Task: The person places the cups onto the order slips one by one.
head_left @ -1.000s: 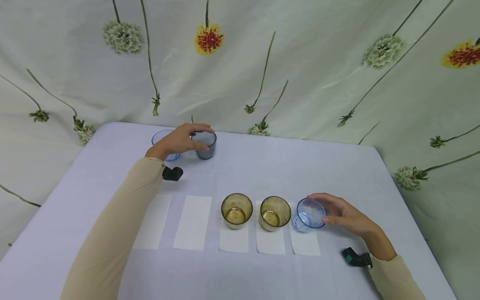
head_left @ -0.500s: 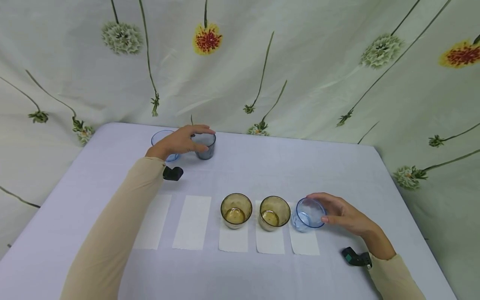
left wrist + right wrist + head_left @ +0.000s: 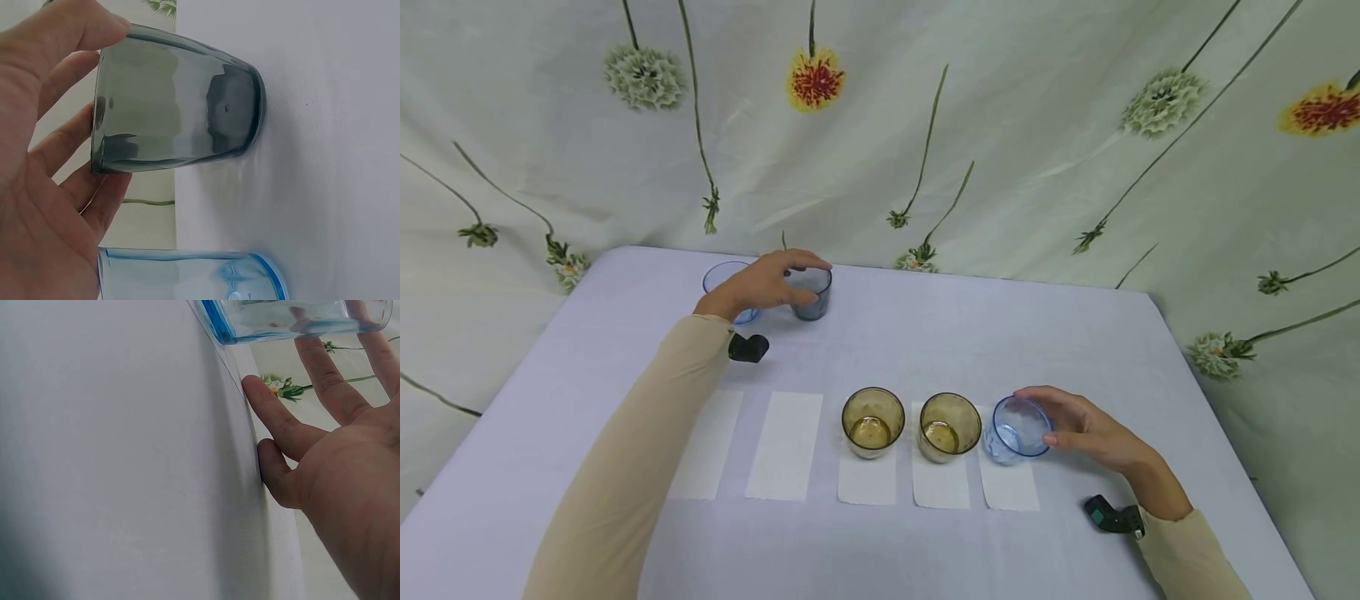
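Observation:
At the back left of the table, my left hand (image 3: 763, 282) holds a smoky grey glass (image 3: 814, 307) by its rim, thumb on one side and fingers on the other. The left wrist view shows this grey glass (image 3: 187, 103) with its base at the table. Partly hidden behind that hand is a clear blue glass (image 3: 721, 272). My right hand (image 3: 1093, 433) grips another light blue glass (image 3: 1017, 432) at the rim, over the rightmost paper strip. To its left stand two amber glasses, one centre (image 3: 872, 429) and one beside it (image 3: 950, 433).
White paper strips lie in a row; two at left, a middle strip (image 3: 784, 446) and a far-left strip (image 3: 707, 450), bear no glass. The left sleeve crosses the far-left one. A flowered cloth (image 3: 1015, 108) hangs behind the table (image 3: 865, 554).

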Tool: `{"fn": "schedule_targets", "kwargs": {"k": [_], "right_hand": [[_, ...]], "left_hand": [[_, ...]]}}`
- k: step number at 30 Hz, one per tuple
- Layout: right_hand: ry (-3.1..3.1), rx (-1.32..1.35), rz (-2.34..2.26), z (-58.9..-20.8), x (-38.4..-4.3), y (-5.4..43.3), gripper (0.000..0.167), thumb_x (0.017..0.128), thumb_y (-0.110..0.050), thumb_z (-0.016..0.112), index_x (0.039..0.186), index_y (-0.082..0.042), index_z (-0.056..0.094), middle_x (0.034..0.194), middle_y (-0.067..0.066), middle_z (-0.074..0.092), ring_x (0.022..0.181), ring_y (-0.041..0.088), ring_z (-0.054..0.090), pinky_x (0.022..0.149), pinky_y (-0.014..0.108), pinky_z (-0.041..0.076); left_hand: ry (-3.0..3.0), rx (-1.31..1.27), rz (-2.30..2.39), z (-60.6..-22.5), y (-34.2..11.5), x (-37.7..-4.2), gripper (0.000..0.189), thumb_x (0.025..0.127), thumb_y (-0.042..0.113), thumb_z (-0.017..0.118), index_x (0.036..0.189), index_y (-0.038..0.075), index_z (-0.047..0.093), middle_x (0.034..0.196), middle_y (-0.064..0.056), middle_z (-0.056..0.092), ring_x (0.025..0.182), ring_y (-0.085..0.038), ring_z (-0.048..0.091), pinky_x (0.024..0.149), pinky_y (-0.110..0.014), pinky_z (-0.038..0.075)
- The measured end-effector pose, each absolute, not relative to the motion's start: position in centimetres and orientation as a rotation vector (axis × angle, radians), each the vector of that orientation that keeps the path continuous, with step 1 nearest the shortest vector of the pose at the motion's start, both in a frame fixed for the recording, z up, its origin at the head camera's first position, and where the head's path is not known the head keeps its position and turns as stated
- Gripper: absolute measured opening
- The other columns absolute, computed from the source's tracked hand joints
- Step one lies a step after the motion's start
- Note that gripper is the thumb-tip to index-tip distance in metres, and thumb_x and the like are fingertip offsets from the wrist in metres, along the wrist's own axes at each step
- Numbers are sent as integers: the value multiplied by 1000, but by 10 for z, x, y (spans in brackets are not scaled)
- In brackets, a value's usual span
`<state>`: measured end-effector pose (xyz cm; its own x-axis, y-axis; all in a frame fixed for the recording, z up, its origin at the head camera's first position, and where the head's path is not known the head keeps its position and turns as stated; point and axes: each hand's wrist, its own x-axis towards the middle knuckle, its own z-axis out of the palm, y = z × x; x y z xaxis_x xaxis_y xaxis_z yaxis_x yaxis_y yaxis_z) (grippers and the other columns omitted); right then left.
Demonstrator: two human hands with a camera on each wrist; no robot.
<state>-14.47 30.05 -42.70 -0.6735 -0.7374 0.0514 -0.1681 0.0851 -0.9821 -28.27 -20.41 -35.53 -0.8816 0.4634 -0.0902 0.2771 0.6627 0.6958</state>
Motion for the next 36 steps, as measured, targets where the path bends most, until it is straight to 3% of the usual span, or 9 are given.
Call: {"fn": "schedule_targets", "kwargs": {"k": [23,36], "right_hand": [[1926,-867,-1600,-426,-145,299,57,93,13,52,147,4,40,148,3,50,141,6,41,113,15,28],[1925,-907,-1605,-427,-145,302,56,93,14,52,146,5,39,148,1,51,140,6,41,113,14,29]], "left_hand": [[2683,624,1029,-349,-207,-277,54,90,15,73,142,12,56,153,-11,45,141,-35,39,116,-56,30],[2695,643,1096,-345,-214,-257,53,88,15,74,139,15,59,150,-7,48,138,-30,43,114,-52,33]]}}
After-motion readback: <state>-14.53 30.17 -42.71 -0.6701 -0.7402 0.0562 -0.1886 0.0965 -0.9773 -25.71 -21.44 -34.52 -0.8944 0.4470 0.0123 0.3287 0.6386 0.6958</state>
